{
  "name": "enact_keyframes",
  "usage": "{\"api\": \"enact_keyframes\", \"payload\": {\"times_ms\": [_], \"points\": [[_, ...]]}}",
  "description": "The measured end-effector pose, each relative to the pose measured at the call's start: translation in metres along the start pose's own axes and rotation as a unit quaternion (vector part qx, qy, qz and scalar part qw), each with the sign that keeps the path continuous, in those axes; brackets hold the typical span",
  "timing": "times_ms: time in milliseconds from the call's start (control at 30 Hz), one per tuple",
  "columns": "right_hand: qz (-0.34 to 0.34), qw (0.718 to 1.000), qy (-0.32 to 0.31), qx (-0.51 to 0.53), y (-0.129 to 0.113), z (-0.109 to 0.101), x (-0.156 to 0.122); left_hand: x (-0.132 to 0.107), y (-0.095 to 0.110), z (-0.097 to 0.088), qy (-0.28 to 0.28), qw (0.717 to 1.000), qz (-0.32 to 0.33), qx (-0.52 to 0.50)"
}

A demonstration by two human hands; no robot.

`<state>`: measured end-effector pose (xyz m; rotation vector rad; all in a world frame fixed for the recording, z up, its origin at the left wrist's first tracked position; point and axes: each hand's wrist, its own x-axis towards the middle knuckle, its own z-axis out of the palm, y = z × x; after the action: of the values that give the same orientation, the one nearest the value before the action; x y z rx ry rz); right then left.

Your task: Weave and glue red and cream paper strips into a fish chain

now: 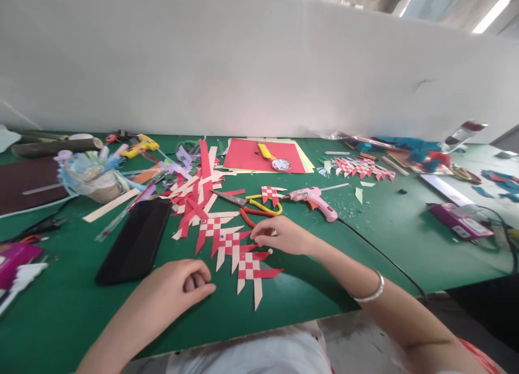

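My left hand (184,282) rests near the front edge, fingers loosely curled and thumb apart, holding nothing. Just right of it lie woven red-and-cream paper pieces with pointed ends: a near one (249,264), a middle one (230,243) and a farther one (210,226). My right hand (284,235) is over the right ends of their strips, its fingers bent and slightly apart with nothing visible in them; whether it touches paper I cannot tell. Scissors (243,202) with yellow and orange handles lie open beyond it, beside another small woven piece (271,193) and a pink glue gun (314,198).
Loose paper strips (200,187) are heaped behind the woven pieces. A black phone-like slab (135,241) lies left. Red paper sheets (243,157) carry a yellow-handled cutter (265,151) and a round tin (281,165). A joined woven chain (363,168) lies back right. The glue gun's cord (377,255) crosses the green table.
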<state>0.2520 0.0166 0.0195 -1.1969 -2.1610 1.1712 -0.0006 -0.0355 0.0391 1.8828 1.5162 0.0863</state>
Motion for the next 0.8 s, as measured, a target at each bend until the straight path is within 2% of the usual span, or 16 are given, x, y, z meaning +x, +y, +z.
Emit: {"api": "enact_keyframes", "payload": {"times_ms": [133, 233, 300, 367, 433, 500, 600, 700, 800], "points": [[-0.041, 0.981, 0.104, -0.161, -0.009, 0.003, -0.015, -0.012, -0.005, -0.004, -0.02, 0.997, 0.065, 0.022], [-0.04, 0.963, 0.079, -0.254, -0.005, 0.008, -0.03, -0.007, 0.0, -0.002, 0.012, 0.992, 0.118, 0.036], [-0.038, 0.962, 0.061, -0.264, 0.002, 0.015, -0.037, 0.001, 0.002, 0.005, 0.06, 0.983, 0.163, 0.065], [-0.037, 0.969, 0.07, -0.235, 0.01, 0.024, -0.041, 0.01, 0.002, 0.013, 0.101, 0.966, 0.208, 0.116], [-0.031, 0.976, 0.084, -0.201, 0.014, 0.031, -0.042, 0.018, 0.0, 0.022, 0.107, 0.948, 0.241, 0.175], [-0.018, 0.978, 0.09, -0.185, 0.015, 0.034, -0.042, 0.024, -0.003, 0.029, 0.099, 0.937, 0.25, 0.224], [0.001, 0.978, 0.081, -0.19, 0.013, 0.032, -0.042, 0.032, -0.006, 0.034, 0.11, 0.929, 0.227, 0.271], [0.011, 0.982, 0.066, -0.178, 0.013, 0.026, -0.044, 0.037, -0.007, 0.035, 0.112, 0.929, 0.202, 0.288], [0.027, 0.983, 0.075, -0.164, 0.018, 0.02, -0.05, 0.037, -0.007, 0.036, 0.101, 0.929, 0.203, 0.292]]}}
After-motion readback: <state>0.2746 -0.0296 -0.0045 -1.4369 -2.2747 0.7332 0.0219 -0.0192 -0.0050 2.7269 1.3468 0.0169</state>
